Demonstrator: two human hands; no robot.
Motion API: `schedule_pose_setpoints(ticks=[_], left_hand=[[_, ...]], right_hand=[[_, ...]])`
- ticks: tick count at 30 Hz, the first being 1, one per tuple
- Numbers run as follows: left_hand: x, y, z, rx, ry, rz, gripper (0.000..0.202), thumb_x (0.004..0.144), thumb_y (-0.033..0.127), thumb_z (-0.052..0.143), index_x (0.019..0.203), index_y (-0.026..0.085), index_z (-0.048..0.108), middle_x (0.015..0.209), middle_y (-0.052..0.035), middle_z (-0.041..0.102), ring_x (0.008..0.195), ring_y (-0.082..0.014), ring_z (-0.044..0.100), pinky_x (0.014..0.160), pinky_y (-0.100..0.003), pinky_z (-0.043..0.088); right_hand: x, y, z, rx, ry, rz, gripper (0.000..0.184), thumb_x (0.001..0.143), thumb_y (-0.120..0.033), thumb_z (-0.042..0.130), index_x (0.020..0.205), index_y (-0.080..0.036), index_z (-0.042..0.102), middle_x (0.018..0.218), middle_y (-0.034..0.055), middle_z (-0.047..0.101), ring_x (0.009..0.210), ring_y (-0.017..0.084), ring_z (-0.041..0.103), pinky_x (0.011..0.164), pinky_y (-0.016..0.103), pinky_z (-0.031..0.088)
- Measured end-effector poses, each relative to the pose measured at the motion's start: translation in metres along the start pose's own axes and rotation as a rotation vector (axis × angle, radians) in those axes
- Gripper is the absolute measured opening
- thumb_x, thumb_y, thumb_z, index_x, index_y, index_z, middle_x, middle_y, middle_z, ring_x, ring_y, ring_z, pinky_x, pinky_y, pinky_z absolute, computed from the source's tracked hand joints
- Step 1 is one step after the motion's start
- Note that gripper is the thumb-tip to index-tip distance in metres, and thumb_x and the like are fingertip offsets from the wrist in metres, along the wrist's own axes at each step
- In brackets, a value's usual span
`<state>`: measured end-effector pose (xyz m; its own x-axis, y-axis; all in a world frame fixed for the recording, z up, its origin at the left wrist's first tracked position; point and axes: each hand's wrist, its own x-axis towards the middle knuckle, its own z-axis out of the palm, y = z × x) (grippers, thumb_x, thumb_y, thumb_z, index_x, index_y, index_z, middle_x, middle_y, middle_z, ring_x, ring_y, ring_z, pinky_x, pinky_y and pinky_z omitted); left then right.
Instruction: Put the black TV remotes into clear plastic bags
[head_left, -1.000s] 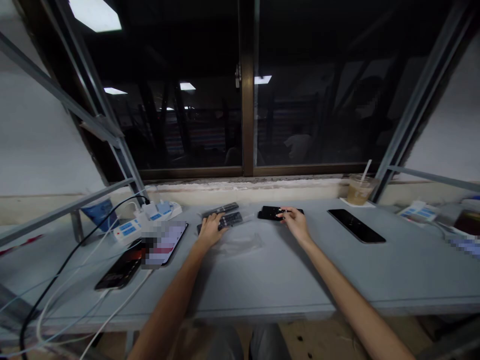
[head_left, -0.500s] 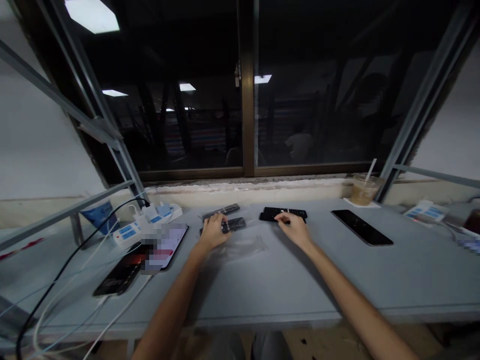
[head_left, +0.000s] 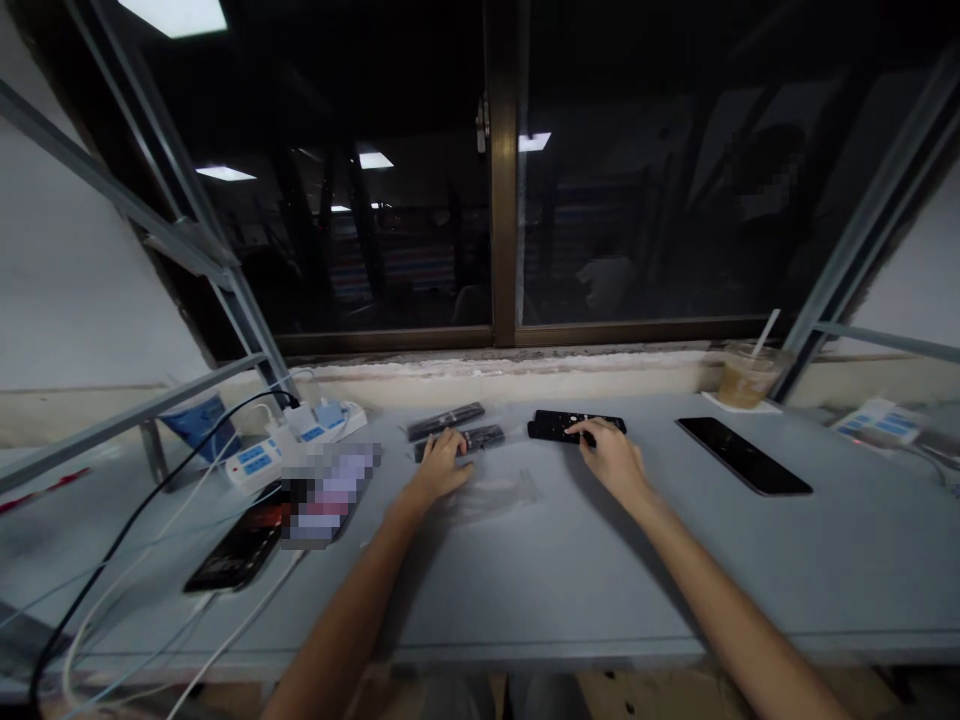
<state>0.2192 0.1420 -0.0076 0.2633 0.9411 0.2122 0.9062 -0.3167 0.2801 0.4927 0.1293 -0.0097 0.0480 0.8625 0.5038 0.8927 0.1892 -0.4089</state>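
My left hand [head_left: 439, 468] rests over the left end of a dark remote control [head_left: 482, 437] in clear plastic, thumb and fingers apart. Just behind it lies a second plastic-wrapped remote control [head_left: 444, 423]. To the right, my right hand [head_left: 616, 462] has its bent fingers on the right end of a black remote control [head_left: 546, 431]. A further black remote seems to lie right against that one, but where they meet is hard to make out. An empty-looking clear plastic sleeve [head_left: 499, 497] lies flat between my forearms.
On the left are a white power strip [head_left: 341, 428] with plugged-in chargers, a phone [head_left: 232, 550] on a cable and a second, blurred-out phone [head_left: 330, 500]. Rightward lie a dark phone [head_left: 742, 455], a drink cup with a straw [head_left: 746, 380] and another power strip [head_left: 877, 422]. Metal frame posts flank the window.
My left hand's fingers have loosened on the wrapped remote, with the thumb spread away. My right hand has slid rightward along the black remotes, which now lie closer in line. The view has shifted slightly.
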Motion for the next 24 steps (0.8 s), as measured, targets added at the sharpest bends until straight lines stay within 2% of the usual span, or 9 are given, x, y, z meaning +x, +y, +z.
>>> schedule_pose_setpoints(ticks=[2, 4, 6, 8, 12, 15, 18, 20, 24], left_hand=[[0.005, -0.005, 0.007, -0.003, 0.018, -0.007, 0.014, 0.073, 0.02, 0.052, 0.084, 0.02, 0.044, 0.121, -0.0088, 0.052, 0.129, -0.0263, 0.033, 0.107, -0.053, 0.016], [0.01, -0.01, 0.012, -0.013, 0.021, -0.018, 0.014, 0.077, 0.024, 0.052, 0.087, 0.019, 0.044, 0.135, -0.0118, 0.043, 0.134, -0.0288, 0.023, 0.108, -0.054, 0.012], [0.013, -0.015, 0.016, -0.017, 0.024, -0.025, 0.015, 0.079, 0.027, 0.05, 0.09, 0.019, 0.045, 0.142, -0.0136, 0.034, 0.136, -0.0297, 0.018, 0.108, -0.055, 0.011], [0.013, -0.017, 0.017, -0.011, 0.031, -0.031, 0.016, 0.081, 0.029, 0.049, 0.093, 0.018, 0.047, 0.143, -0.014, 0.032, 0.136, -0.0295, 0.018, 0.107, -0.056, 0.011], [0.01, -0.012, 0.01, 0.041, 0.082, -0.043, 0.014, 0.082, 0.029, 0.049, 0.091, 0.018, 0.051, 0.14, -0.0136, 0.036, 0.136, -0.0292, 0.019, 0.107, -0.058, 0.01], [0.004, -0.001, 0.0, 0.02, 0.131, 0.051, 0.015, 0.082, 0.03, 0.051, 0.088, 0.018, 0.056, 0.136, -0.0121, 0.041, 0.132, -0.0275, 0.027, 0.107, -0.053, 0.016], [-0.003, 0.012, -0.007, -0.076, 0.062, 0.25, 0.021, 0.082, 0.039, 0.053, 0.086, 0.021, 0.062, 0.126, -0.0082, 0.049, 0.122, -0.0239, 0.042, 0.103, -0.047, 0.028], [-0.008, 0.02, -0.008, -0.096, 0.007, 0.349, 0.029, 0.077, 0.048, 0.057, 0.085, 0.022, 0.064, 0.12, -0.0075, 0.052, 0.116, -0.0239, 0.046, 0.101, -0.046, 0.03], [-0.017, 0.033, -0.005, -0.044, -0.049, 0.428, 0.043, 0.069, 0.058, 0.061, 0.09, 0.021, 0.067, 0.115, -0.0093, 0.054, 0.111, -0.0251, 0.049, 0.1, -0.045, 0.031]], right_hand=[[0.0, 0.006, 0.004, -0.049, 0.017, 0.001, 0.035, 0.075, -0.01, 0.047, 0.105, -0.021, 0.062, 0.108, 0.0086, 0.062, 0.101, 0.024, 0.055, 0.077, 0.033, 0.045], [0.001, 0.013, 0.008, -0.098, 0.027, 0.008, 0.04, 0.076, -0.012, 0.05, 0.115, -0.017, 0.056, 0.114, 0.0126, 0.059, 0.108, 0.027, 0.05, 0.085, 0.037, 0.043], [0.0, 0.017, 0.01, -0.15, 0.002, 0.034, 0.043, 0.078, -0.015, 0.051, 0.12, -0.014, 0.053, 0.12, 0.0151, 0.056, 0.115, 0.028, 0.045, 0.09, 0.04, 0.04], [-0.001, 0.017, 0.008, -0.197, -0.062, 0.079, 0.04, 0.081, -0.017, 0.049, 0.12, -0.013, 0.053, 0.122, 0.0152, 0.054, 0.117, 0.028, 0.044, 0.091, 0.041, 0.039], [-0.001, 0.011, 0.0, -0.244, -0.186, 0.155, 0.031, 0.085, -0.019, 0.045, 0.112, -0.018, 0.06, 0.116, 0.0116, 0.059, 0.11, 0.026, 0.05, 0.088, 0.039, 0.04], [0.0, 0.008, -0.005, -0.261, -0.191, 0.182, 0.031, 0.085, -0.02, 0.045, 0.112, -0.017, 0.06, 0.113, 0.0118, 0.06, 0.109, 0.026, 0.051, 0.086, 0.037, 0.041], [0.001, 0.009, -0.007, -0.292, -0.17, 0.209, 0.033, 0.085, -0.021, 0.045, 0.115, -0.015, 0.058, 0.115, 0.0137, 0.058, 0.109, 0.027, 0.051, 0.084, 0.037, 0.041], [0.0, 0.009, -0.007, -0.306, -0.174, 0.215, 0.033, 0.085, -0.021, 0.046, 0.115, -0.015, 0.058, 0.115, 0.0142, 0.058, 0.109, 0.028, 0.051, 0.084, 0.038, 0.041], [0.001, 0.009, -0.008, -0.316, -0.183, 0.213, 0.03, 0.086, -0.02, 0.045, 0.111, -0.015, 0.061, 0.111, 0.0132, 0.061, 0.105, 0.026, 0.054, 0.082, 0.035, 0.041]])
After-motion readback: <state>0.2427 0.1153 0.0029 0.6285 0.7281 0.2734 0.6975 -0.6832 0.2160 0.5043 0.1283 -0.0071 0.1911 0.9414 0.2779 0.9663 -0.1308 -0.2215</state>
